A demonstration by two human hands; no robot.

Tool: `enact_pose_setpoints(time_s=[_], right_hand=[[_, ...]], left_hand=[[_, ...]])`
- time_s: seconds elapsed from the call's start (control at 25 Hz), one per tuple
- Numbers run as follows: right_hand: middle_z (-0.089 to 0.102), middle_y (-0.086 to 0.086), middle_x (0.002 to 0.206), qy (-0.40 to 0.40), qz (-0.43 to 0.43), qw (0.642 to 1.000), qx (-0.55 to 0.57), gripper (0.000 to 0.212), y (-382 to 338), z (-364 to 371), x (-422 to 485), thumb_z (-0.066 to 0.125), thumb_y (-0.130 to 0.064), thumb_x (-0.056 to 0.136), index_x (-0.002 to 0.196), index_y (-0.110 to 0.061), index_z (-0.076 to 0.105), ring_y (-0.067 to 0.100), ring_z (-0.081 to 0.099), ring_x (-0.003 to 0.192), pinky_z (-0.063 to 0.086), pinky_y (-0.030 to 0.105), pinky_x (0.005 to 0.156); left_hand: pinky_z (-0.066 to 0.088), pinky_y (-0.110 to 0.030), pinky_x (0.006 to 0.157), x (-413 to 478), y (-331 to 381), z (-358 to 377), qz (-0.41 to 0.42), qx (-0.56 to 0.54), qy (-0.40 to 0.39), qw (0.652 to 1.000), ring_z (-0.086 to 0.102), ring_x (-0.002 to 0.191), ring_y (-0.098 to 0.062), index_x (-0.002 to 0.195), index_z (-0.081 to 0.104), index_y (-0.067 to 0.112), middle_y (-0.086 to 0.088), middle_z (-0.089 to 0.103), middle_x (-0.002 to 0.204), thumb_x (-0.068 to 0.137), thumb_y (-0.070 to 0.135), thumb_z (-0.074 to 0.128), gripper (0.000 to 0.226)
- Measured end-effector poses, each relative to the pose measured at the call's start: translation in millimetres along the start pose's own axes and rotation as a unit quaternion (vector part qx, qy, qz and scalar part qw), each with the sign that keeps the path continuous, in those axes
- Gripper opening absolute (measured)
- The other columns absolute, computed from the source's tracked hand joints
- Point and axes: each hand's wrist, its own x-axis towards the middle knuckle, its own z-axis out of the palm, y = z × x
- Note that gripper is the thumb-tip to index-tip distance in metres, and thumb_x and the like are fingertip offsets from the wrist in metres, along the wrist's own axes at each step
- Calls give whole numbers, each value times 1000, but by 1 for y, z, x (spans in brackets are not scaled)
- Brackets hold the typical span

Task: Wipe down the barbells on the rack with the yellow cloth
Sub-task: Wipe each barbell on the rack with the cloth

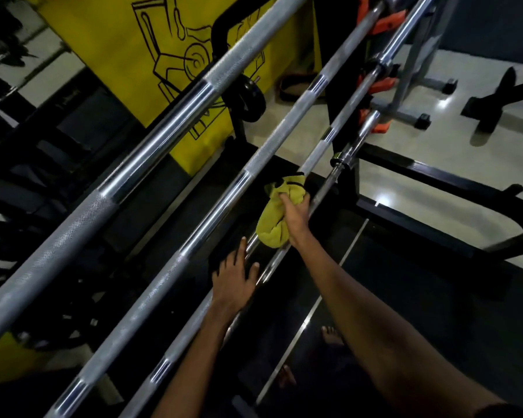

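Observation:
Several steel barbells lie stacked on a rack, running diagonally from lower left to upper right. The nearest, thickest bar [151, 143] crosses the upper left; a second bar [224, 200] runs below it. My right hand [295, 217] grips the bunched yellow cloth [277, 211] wrapped round a lower bar [317, 152]. A thin bar [323, 188] with a collar passes just to the right of the cloth. My left hand [234, 280] rests on that lower bar below the cloth, fingers spread and straight.
A black rack frame [435, 176] stands at right on a pale tiled floor [405, 212]. Orange collars [381, 86] sit on the bar ends at top right. A yellow wall panel [118, 49] with a black drawing is behind. My bare feet [332, 336] show below.

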Motion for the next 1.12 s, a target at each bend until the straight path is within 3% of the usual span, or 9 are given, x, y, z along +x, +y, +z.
enact_pose_setpoints(time_s=[0.08, 0.16, 0.24, 0.36, 0.52, 0.76, 0.88, 0.96, 1.12], right_hand=[[58, 11, 126, -36, 37, 998, -46, 70, -11, -12, 14, 76, -30, 85, 139, -12, 36, 30, 60, 116, 51, 42, 100], [57, 15, 129, -44, 34, 978, -202, 79, -22, -12, 15, 75, -44, 81, 136, -7, 32, 35, 57, 120, 48, 45, 102], [48, 19, 137, -23, -58, 927, -369, 84, -26, -7, 0, 71, -47, 81, 141, -7, 29, 38, 52, 124, 46, 48, 103], [29, 16, 155, -43, -268, 805, -528, 81, -22, -12, -14, 70, -36, 85, 150, -16, 27, 37, 33, 142, 34, 53, 114], [38, 9, 156, -163, -330, 749, -551, 71, -47, -30, 23, 68, -40, 84, 145, -16, 43, 25, 22, 151, 20, 47, 121], [48, 10, 145, -41, -299, 812, -498, 74, -84, -34, 83, 62, -53, 75, 138, -15, 50, 29, 38, 142, 37, 51, 112], [48, 12, 148, -65, -299, 780, -546, 73, -84, -31, 91, 66, -49, 78, 139, -12, 50, 30, 33, 146, 31, 49, 116], [54, 11, 141, -74, -327, 765, -550, 76, -89, -39, 106, 59, -59, 75, 135, -13, 54, 30, 43, 138, 38, 50, 111], [50, 8, 143, 35, -279, 827, -486, 85, -111, -36, 136, 60, -57, 70, 142, -14, 47, 29, 44, 136, 46, 49, 104]], left_hand=[[28, -58, 105, 2, 4, 0, -36, -9, -14, 999, 34, 135, -31, 152, 0, 45, -3, 32, 154, 96, 56, 37, 68], [26, -58, 106, 9, 12, -1, -53, -20, -11, 998, 34, 136, -31, 153, 5, 42, -4, 33, 153, 96, 55, 38, 67], [27, -56, 107, 19, 24, -1, -40, -37, 2, 999, 35, 135, -33, 154, 9, 36, -6, 34, 153, 98, 50, 39, 65], [28, -54, 108, 37, 42, -1, -23, -22, -7, 999, 36, 135, -34, 155, 6, 28, -9, 33, 153, 99, 36, 41, 67], [27, -55, 109, 62, 50, -8, -30, 27, -80, 996, 32, 137, -39, 154, -4, 29, -10, 22, 158, 97, 34, 42, 74], [41, -54, 100, 102, 69, -6, 94, -23, -49, 994, 41, 129, -44, 154, -4, 33, -17, 30, 153, 96, 44, 44, 76], [49, -50, 91, 118, 79, -7, 177, -30, -32, 983, 49, 120, -43, 153, -7, 40, -18, 34, 149, 96, 43, 42, 74], [50, -47, 89, 130, 91, -9, 199, -43, -16, 979, 51, 117, -41, 153, -3, 40, -19, 37, 146, 98, 41, 42, 72], [45, -41, 98, 145, 105, -8, 221, -71, -3, 973, 43, 131, -35, 155, 5, 33, -16, 33, 151, 98, 39, 45, 70]])
